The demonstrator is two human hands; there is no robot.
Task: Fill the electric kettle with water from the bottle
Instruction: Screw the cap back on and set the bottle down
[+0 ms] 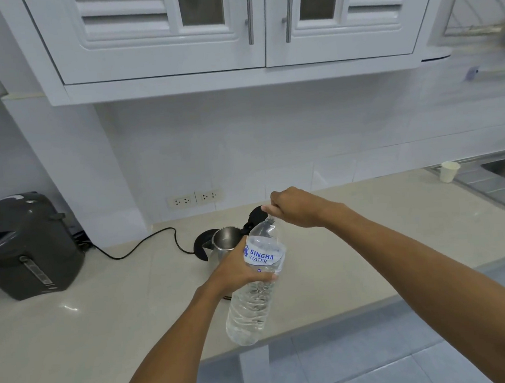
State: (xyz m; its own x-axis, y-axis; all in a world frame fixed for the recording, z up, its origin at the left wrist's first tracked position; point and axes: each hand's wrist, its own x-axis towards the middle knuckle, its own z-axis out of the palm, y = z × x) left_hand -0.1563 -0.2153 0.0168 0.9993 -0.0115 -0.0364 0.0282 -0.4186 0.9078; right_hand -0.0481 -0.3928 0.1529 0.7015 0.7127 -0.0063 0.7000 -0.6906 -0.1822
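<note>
A clear plastic water bottle [254,293] with a blue-lettered label is held above the counter's front edge, tilted with its neck pointing away from me. My left hand [239,270] grips it around the middle. My right hand [291,208] is closed over the bottle's top, hiding the cap. Just behind the bottle stands a steel electric kettle [223,242] on its black base, its black lid [257,216] flipped up and the mouth showing. A black cord [138,247] runs from the kettle to the left.
The beige counter [104,315] holds a dark grey hot-water dispenser [25,246] at the left. Wall sockets [195,199] sit behind the kettle. A paper cup [449,171] stands by the steel sink [504,173] at the right. White cabinets [234,28] hang overhead.
</note>
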